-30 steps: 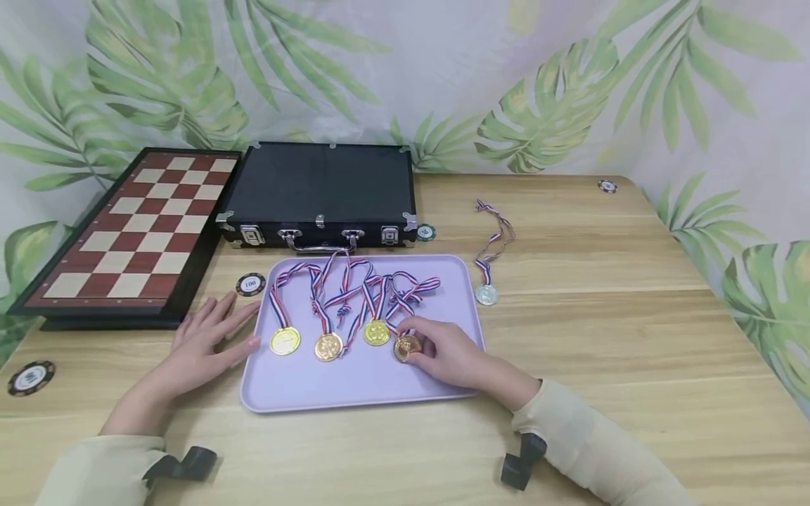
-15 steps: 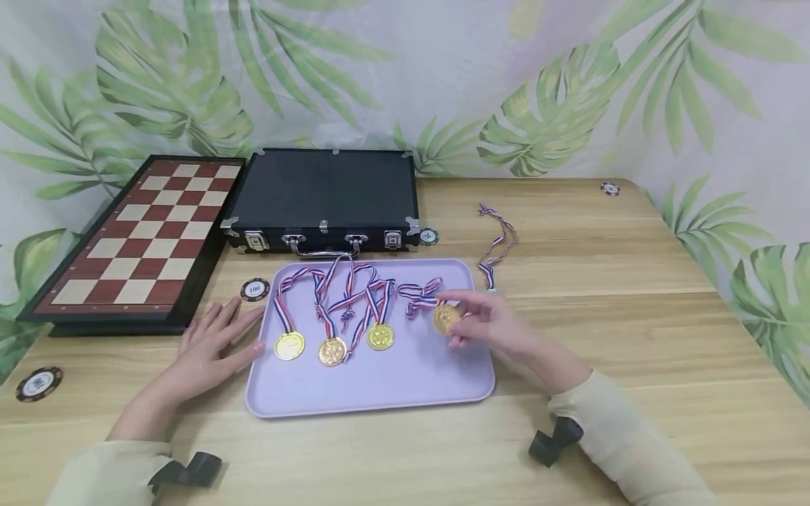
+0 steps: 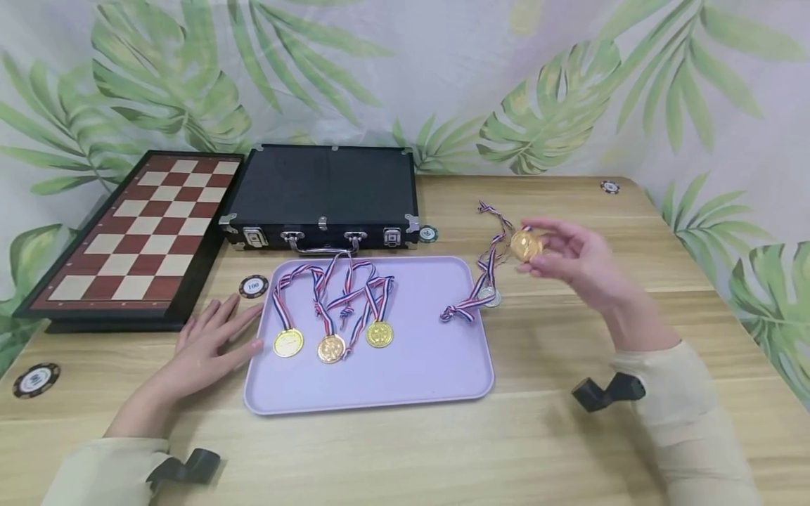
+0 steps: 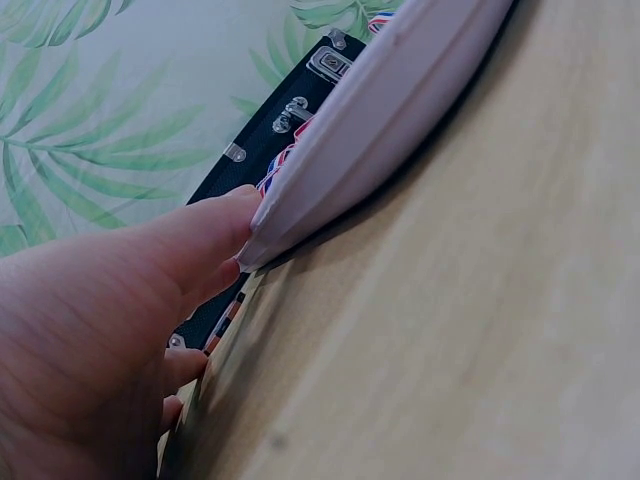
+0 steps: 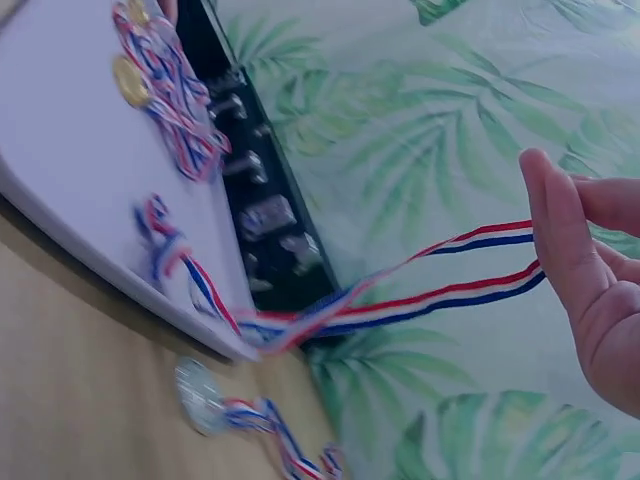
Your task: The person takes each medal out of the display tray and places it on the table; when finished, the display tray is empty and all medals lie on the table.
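My right hand (image 3: 585, 274) pinches a gold medal (image 3: 526, 244) above the table, to the right of the tray. Its striped ribbon (image 5: 420, 305) trails from the fingers down to the right rim of the lilac tray (image 3: 405, 383), the knotted end lying inside. A silver medal (image 3: 490, 296) lies on the table beside that rim, partly crossed by the ribbon. My left hand (image 3: 205, 351) lies with fingers spread at the tray's left side, its thumb (image 4: 215, 230) against the rim. In the tray sit a gold medal (image 3: 288, 343), a bronze-coloured medal (image 3: 331, 348) and another gold medal (image 3: 380, 334), their ribbons tangled.
Behind the tray stands a black case (image 3: 323, 186) with metal latches. A chessboard (image 3: 142, 232) lies left of it. Poker chips are spread about the wooden table (image 3: 601, 316): one chip (image 3: 254, 286) by the left hand, another chip (image 3: 610, 187) at the far right corner.
My right hand has lifted the medal from the tray's right part and carried it right and away, past the rim, its ribbon dragging behind. The left hand keeps its place.
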Available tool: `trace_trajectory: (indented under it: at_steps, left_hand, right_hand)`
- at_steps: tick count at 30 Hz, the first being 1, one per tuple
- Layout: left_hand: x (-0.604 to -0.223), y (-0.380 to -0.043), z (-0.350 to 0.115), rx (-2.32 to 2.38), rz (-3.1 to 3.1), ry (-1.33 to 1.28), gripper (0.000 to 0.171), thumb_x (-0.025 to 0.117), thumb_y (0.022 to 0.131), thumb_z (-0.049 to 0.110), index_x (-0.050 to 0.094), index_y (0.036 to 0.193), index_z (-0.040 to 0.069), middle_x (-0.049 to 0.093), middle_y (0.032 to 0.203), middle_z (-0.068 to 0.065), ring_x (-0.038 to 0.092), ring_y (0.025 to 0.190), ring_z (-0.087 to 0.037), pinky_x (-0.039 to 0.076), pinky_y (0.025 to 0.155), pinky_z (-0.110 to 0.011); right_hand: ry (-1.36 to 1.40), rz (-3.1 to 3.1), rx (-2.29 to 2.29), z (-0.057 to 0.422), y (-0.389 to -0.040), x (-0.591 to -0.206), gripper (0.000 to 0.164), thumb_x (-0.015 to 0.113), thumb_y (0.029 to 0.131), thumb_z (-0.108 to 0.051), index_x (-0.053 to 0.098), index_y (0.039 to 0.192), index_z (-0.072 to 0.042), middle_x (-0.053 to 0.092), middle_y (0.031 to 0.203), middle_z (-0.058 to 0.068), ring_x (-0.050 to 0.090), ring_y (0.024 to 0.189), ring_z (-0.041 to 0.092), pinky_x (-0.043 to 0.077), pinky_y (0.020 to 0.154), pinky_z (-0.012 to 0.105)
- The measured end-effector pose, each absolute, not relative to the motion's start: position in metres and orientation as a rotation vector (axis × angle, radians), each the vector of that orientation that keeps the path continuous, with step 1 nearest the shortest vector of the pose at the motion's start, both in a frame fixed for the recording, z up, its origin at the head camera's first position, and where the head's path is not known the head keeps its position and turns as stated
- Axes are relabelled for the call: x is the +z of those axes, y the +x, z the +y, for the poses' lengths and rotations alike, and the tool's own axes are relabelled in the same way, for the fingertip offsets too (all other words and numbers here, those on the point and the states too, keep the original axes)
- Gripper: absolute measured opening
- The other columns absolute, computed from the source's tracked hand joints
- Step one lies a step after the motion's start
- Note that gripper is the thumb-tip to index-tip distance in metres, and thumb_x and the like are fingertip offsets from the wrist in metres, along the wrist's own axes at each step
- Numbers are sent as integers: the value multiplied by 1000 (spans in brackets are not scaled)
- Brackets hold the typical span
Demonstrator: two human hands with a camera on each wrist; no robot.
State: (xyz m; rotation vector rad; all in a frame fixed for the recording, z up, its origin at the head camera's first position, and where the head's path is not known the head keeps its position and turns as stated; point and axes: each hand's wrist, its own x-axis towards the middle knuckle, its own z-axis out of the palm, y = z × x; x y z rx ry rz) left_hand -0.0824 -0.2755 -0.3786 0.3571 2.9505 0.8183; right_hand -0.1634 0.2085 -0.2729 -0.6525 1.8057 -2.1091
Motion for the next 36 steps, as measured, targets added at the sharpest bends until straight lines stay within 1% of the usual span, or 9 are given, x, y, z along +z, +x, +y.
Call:
trace_trajectory:
  at_steps: [6, 13, 15, 18, 20, 23, 26, 32, 36]
  left_hand:
    - [-378, -80, -276, 830, 2945, 358, 60, 53, 83, 39, 30, 135, 19, 9, 139, -25, -6, 125, -39, -13, 92, -55]
    - [-380, -81, -275, 824, 2937, 354, 61, 53, 83, 40, 30, 136, 20, 9, 139, -24, -6, 125, -38, -13, 92, -55]
    - [-380, -81, -275, 826, 2934, 355, 60, 53, 83, 40, 30, 135, 20, 10, 139, -24, -6, 125, -39, -12, 92, -55]
    - [-380, -81, -274, 830, 2935, 357, 60, 53, 83, 40, 30, 135, 19, 10, 139, -24, -6, 125, -39, -13, 92, -55]
    - [-380, -81, -274, 833, 2937, 357, 60, 53, 83, 39, 30, 135, 19, 10, 139, -24, -6, 125, -39, -13, 92, -55]
    - [-379, -82, -273, 831, 2940, 360, 60, 53, 83, 40, 30, 135, 20, 10, 139, -24, -6, 125, -38, -13, 92, -55]
    - [-379, -82, -273, 836, 2943, 366, 60, 53, 83, 39, 30, 135, 20, 10, 139, -24, -6, 125, -38, -12, 92, -55]
    - [-377, -82, -273, 834, 2951, 368, 60, 53, 83, 39, 30, 135, 19, 11, 138, -25, -5, 125, -39, -11, 92, -56]
    - [-377, -82, -274, 833, 2948, 361, 60, 53, 83, 39, 31, 135, 18, 10, 138, -25, -6, 125, -39, -12, 92, -56]
  right_hand:
    - [-538, 1819, -2199, 224, -197, -238, 47, 54, 76, 15, 44, 121, 1, 57, 91, 20, 60, 80, 27, 45, 74, 32]
    - [-284, 1787, -2351, 228, -247, -201, 55, 58, 70, 19, 46, 120, -2, 55, 77, 20, 61, 75, 30, 48, 70, 30]
    - [-190, 1804, -2389, 228, -259, -192, 59, 60, 67, 20, 48, 119, -4, 54, 78, 18, 61, 75, 30, 48, 70, 30]
    - [-65, 1833, -2407, 228, -274, -188, 65, 64, 64, 19, 48, 121, -9, 52, 86, 17, 60, 78, 30, 46, 74, 30]
    - [-15, 1876, -2361, 228, -280, -195, 67, 65, 64, 17, 47, 123, -11, 51, 92, 17, 60, 80, 28, 45, 77, 29]
    - [22, 1951, -2227, 232, -281, -217, 69, 64, 68, 12, 41, 128, -13, 48, 100, 16, 59, 84, 24, 44, 79, 27]
    - [4, 1962, -2146, 237, -273, -248, 67, 61, 72, 9, 35, 131, -10, 50, 102, 17, 59, 85, 23, 43, 80, 27]
    - [-59, 1958, -2049, 241, -249, -300, 62, 56, 76, 11, 30, 131, -2, 54, 94, 17, 59, 84, 25, 40, 83, 33]
    - [-109, 1986, -1926, 244, -234, -325, 59, 52, 78, 12, 28, 131, 3, 55, 90, 17, 59, 85, 28, 41, 82, 35]
